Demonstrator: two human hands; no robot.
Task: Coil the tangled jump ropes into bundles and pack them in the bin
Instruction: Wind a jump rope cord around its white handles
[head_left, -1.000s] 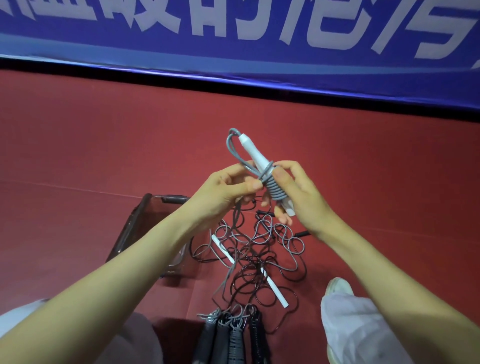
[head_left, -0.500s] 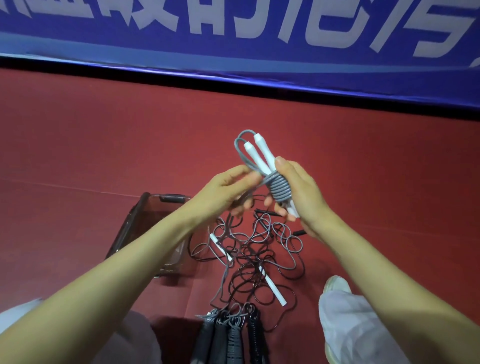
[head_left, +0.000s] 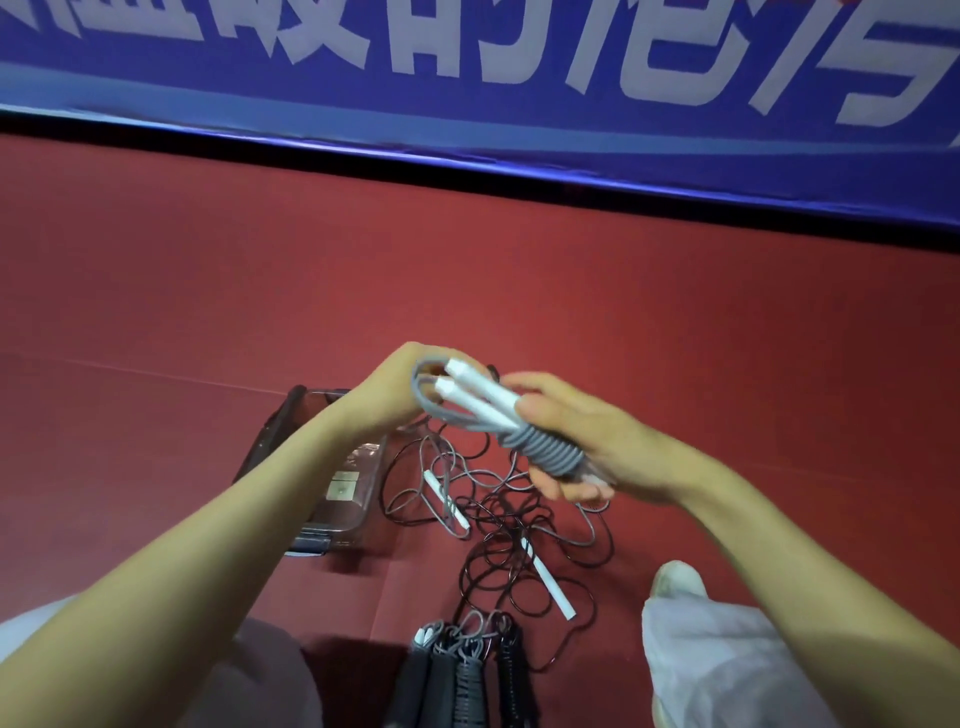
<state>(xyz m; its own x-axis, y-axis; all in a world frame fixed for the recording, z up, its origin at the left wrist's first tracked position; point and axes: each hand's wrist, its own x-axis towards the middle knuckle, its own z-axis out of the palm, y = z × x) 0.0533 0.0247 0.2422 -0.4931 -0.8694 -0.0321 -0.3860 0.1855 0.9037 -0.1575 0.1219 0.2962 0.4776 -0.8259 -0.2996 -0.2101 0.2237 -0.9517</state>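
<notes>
Gripping grey rope bundle, right hand curls round it above tangled ropes. Left hand at loop end, fingers hidden. Bin left; red floor open beyond. Banner characters cropped, unreadable.

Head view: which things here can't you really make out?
All in the head view:
left hand: fingers hidden behind the grey rope bundle held by the right hand; grip unclear.
bin: partly covered by the left forearm.
dark coiled bundles: cut off by bottom edge.
banner lettering: cut off by top edge.
</notes>
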